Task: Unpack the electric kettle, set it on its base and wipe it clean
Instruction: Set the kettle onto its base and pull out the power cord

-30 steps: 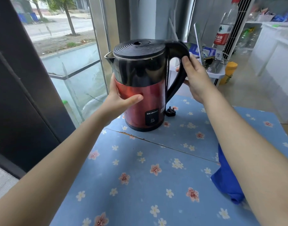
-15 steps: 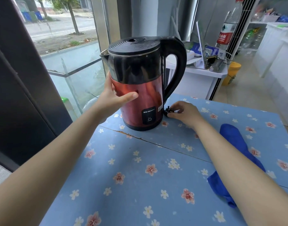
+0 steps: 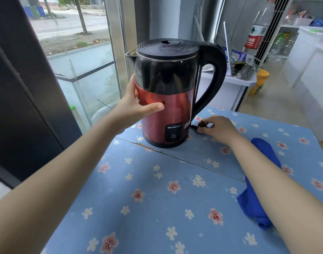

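The table (image 3: 157, 208) carries everything, its flowered cover bare in front of me. At twelve o'clock stands the kettle (image 3: 168, 99), upright with its handle toward two o'clock, probably already on its base, though I cannot see the base itself. The blue cloth (image 3: 256, 197) waits at four o'clock for wiping. My left hand (image 3: 133, 107) spreads open against the red wall to steady it. My right hand (image 3: 219, 128) pinches the small black plug (image 3: 201, 125) beside the kettle's foot.
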Demonstrator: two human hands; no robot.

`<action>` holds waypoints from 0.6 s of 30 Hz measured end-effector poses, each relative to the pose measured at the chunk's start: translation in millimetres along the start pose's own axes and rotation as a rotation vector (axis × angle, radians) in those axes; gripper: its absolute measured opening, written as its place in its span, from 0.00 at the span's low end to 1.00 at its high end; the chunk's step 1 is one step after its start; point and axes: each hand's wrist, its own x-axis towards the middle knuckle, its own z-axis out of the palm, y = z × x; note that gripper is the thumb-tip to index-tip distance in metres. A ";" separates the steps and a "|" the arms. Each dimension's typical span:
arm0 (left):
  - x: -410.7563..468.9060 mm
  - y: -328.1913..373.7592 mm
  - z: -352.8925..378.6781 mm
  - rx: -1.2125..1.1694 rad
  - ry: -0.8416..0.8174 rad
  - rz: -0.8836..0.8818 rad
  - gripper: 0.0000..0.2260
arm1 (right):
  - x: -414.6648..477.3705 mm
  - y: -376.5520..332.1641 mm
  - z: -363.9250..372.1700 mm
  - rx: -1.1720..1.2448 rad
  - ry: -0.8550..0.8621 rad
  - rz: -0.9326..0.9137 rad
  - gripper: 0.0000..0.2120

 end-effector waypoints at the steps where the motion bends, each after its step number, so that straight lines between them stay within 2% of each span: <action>1: -0.4 1.8 3.3 -0.003 -0.008 0.013 0.47 | -3.1 3.3 -4.1 0.000 0.003 0.009 0.15; 5: -1.2 7.7 10.0 -0.028 -0.002 0.063 0.46 | -14.8 20.8 -20.7 -0.058 0.042 0.046 0.15; 9: -1.1 8.4 6.3 -0.066 0.008 0.038 0.48 | -19.7 32.3 -37.6 -0.052 0.136 0.106 0.13; 15: -3.8 10.1 5.4 -0.014 0.046 0.026 0.41 | -20.4 44.7 -60.8 -0.118 0.269 0.182 0.11; 18: -1.8 10.1 2.7 0.001 0.019 0.014 0.38 | -18.2 50.0 -61.7 -0.059 0.304 0.229 0.10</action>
